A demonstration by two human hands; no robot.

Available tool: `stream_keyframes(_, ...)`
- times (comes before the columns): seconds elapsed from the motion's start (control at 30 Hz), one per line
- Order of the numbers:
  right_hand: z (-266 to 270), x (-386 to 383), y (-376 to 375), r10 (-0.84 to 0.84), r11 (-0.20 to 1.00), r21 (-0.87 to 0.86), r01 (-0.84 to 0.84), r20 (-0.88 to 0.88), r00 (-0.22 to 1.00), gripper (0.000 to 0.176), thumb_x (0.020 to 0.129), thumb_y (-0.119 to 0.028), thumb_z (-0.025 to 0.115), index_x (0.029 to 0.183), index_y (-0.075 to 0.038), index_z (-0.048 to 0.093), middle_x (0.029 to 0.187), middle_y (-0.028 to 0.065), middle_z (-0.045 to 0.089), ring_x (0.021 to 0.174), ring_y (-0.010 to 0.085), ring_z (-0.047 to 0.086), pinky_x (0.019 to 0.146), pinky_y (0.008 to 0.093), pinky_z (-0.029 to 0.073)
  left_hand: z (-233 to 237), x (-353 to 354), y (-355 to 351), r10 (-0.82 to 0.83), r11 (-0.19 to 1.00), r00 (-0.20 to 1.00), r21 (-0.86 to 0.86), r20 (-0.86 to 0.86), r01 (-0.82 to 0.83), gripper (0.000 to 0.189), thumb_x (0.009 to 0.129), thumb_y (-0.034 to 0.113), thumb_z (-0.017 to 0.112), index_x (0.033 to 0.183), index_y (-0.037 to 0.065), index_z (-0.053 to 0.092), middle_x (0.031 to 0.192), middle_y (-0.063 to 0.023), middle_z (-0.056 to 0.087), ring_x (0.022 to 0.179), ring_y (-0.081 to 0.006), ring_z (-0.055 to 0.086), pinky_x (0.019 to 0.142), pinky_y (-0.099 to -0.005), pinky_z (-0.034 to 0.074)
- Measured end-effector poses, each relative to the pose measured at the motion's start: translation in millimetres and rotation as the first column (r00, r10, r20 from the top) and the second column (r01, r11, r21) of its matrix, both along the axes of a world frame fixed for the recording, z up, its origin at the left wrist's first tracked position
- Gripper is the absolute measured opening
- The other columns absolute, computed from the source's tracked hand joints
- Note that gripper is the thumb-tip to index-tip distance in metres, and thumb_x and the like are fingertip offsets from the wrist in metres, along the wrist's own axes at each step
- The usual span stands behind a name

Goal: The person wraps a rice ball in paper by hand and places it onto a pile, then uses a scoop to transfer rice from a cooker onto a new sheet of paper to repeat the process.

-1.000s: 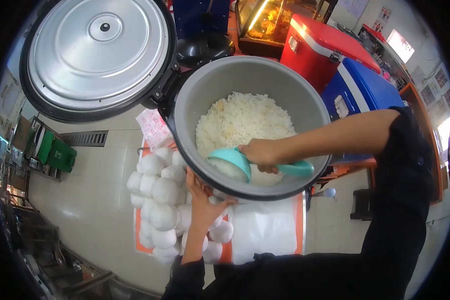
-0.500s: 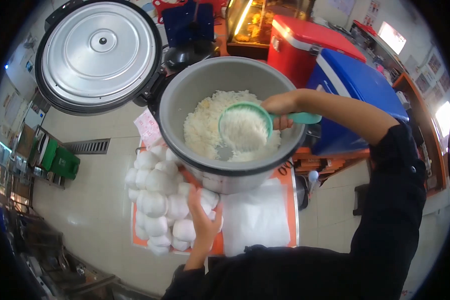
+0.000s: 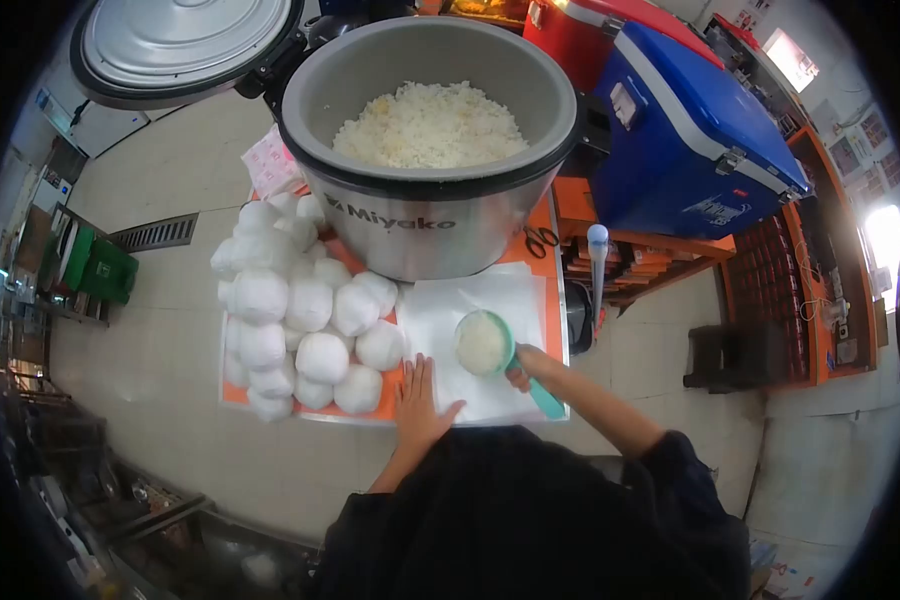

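The right hand [image 3: 530, 367] has its fingers closed round the handle of a scoop [image 3: 512, 350], which is in front of the cooker [image 3: 420, 240], on the person's side, over the paper [image 3: 430, 312]. The scoop is teal, with a round cup and a straight handle that slants toward the person. White rice fills the cup in a pale, rounded mass; whether its underside touches the paper cannot be told. The left hand [image 3: 420, 410] is open and grips nothing, palm down with spread fingers at the near left part of the paper.

More rice [image 3: 430, 125] lies heaped inside the cooker, loose and grainy, white with a faint yellowish patch. The cooker has a grey inner pot, a black rim and a silver body. Dark letters on its front read "Miyako", with a small dark mark before them.

In front and left of the cooker, round white bundles [image 3: 310, 305] are piled on the orange table [image 3: 556, 330]. Behind them, just beside the cooker, is a pack [image 3: 270, 163] with pink marks too small to read. Right of the cooker, a blue cooler [image 3: 705, 140] bears white script, not legible, and a small red label.
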State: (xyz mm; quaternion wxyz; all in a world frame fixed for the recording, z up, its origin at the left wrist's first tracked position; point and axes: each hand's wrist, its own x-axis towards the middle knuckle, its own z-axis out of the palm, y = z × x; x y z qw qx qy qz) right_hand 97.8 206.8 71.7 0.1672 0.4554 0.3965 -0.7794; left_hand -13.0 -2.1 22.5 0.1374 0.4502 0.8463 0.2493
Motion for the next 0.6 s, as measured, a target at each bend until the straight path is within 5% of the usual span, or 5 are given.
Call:
stream_keyframes(0.1,-37.9,-5.5,15.3,0.161,0.868,0.441,-0.229,0.186,0.969,0.041,0.094,-0.039,0.032,0.087,-0.003,0.049,0.056,0.0108,0.046,0.038,0.0199,0.045,0.035,0.0335,0.037,1.9,6.9,0.5,0.037,0.999,0.999,-0.011,-0.039,-0.038,0.092,0.067,0.051,0.065,0.136,0.003,0.028,0.143,-0.0141,0.026,0.133,-0.0303,0.023,0.102,-0.0502,0.023)
stream_keyframes(0.17,-36.0,-4.8,28.0,0.351,0.376,0.875,-0.304,0.169,0.921,0.043,0.094,-0.037,0.035,0.095,0.003,0.050,0.067,0.0228,0.055,0.049,0.0294,0.057,0.041,0.0418,0.044,0.0,5.8,1.2,0.044,0.999,0.998,0.001,-0.041,-0.044,0.092,0.067,0.051,0.065,0.136,0.003,0.028,0.143,-0.0138,0.027,0.132,-0.0300,0.024,0.102,-0.0500,0.024)
stream_keyframes(0.2,-48.0,1.4,32.8,0.485,-0.263,0.958,-0.115,0.234,0.843,0.038,0.092,-0.034,0.040,0.095,0.003,0.049,0.076,0.0251,0.057,0.062,0.0305,0.060,0.047,0.0441,0.047,-1.3,7.4,0.4,0.050,0.999,0.998,0.018,-0.041,-0.049,0.092,0.067,0.052,0.065,0.136,0.003,0.029,0.142,-0.0135,0.028,0.132,-0.0297,0.025,0.102,-0.0499,0.024)
stream_keyframes(0.3,2.2,3.1,-18.5,0.263,-0.113,0.879,-0.463,0.476,0.839,0.035,0.089,-0.034,0.048,0.100,-0.001,0.045,0.077,0.0208,0.057,0.066,0.0302,0.061,0.049,0.0433,0.048,0.6,8.1,2.3,0.055,0.998,0.996,-0.002,-0.071,-0.056,0.092,0.067,0.052,0.065,0.136,0.003,0.029,0.142,-0.0133,0.030,0.132,-0.0291,0.026,0.101,-0.0487,0.025)
stream_keyframes(0.6,8.8,-6.3,-58.4,0.206,-0.025,0.887,-0.462,0.457,0.865,0.042,0.081,-0.031,0.060,0.106,-0.004,0.039,0.060,0.0163,0.058,0.057,0.0386,0.058,0.048,0.0460,0.045,1.5,4.7,1.5,0.009,1.000,0.998,0.000,-0.055,-0.009,0.098,0.064,0.051,0.069,0.136,0.000,0.026,0.141,-0.0169,0.028,0.131,-0.0325,0.025,0.098,-0.0510,0.028)
